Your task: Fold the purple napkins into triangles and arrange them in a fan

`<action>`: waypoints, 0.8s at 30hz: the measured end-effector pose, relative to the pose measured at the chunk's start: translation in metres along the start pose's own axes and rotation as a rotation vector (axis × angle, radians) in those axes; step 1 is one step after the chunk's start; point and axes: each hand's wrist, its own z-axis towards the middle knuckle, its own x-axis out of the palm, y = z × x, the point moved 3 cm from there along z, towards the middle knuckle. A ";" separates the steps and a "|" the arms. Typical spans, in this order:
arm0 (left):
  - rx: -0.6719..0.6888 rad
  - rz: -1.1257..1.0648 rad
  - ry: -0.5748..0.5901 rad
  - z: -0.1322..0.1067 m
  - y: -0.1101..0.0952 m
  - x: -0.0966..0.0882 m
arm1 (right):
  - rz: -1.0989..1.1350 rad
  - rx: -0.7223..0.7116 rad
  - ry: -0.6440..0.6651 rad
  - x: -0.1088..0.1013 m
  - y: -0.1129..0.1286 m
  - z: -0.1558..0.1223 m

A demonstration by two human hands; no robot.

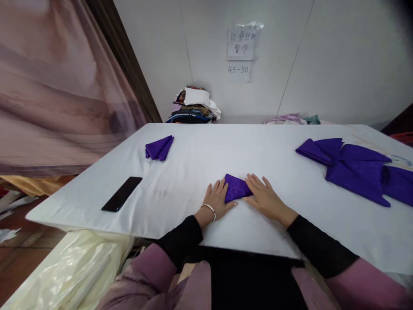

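Near table edge, at 6 o'clock: a folded purple napkin (236, 188) lies flat on the white table (193, 163), between the two hands.
Plastic wrap, at 8 o'clock below the table: a pale yellow bundle (71, 271) sits inside clear plastic; what it is made of cannot be told.
Table surface: a white cloth covers it, smooth, with faint creases.
Phone (122, 193): dark, lying flat at 9 o'clock from the napkin, near the left table edge.
Small folded napkin (159, 147): purple, at 10 o'clock, well apart from the hands.
Napkin pile (355, 170): several purple cloths overlapping at 2 o'clock, some folded to points.
Room: a pale wall (338, 56) stands behind the table; a paper sign (241, 43) with handwriting hangs at 12 o'clock; a stack of folded clothes (193, 105) rests against the wall at 11 o'clock; a pinkish curtain (58, 86) fills the left side.
Left hand (218, 199): palm down, fingers (222, 186) straight and slightly spread, resting against the napkin's left edge; a bracelet (209, 209) circles the wrist.
Right hand (264, 198): palm down, fingers (256, 181) straight and slightly spread, the thumb side touching the napkin's right corner; nothing pinched.
Sleeves: black cuffs under mauve.
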 end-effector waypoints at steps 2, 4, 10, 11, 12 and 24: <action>0.004 0.002 -0.005 -0.001 0.000 0.000 | 0.054 -0.082 0.018 0.001 0.017 0.016; 0.009 0.006 -0.016 0.000 0.001 0.001 | 0.101 -0.122 0.058 0.009 0.029 0.030; 0.010 0.009 -0.035 0.001 0.003 0.005 | 0.148 -0.094 0.160 0.031 0.021 0.038; 0.010 0.006 -0.033 0.001 0.003 0.005 | 0.146 -0.087 0.155 0.031 0.018 0.035; 0.010 0.002 -0.031 0.002 0.003 0.005 | 0.145 -0.074 0.148 0.030 0.014 0.032; -0.036 -0.128 -0.089 0.003 0.007 -0.004 | 0.344 0.083 -0.151 0.022 -0.018 0.023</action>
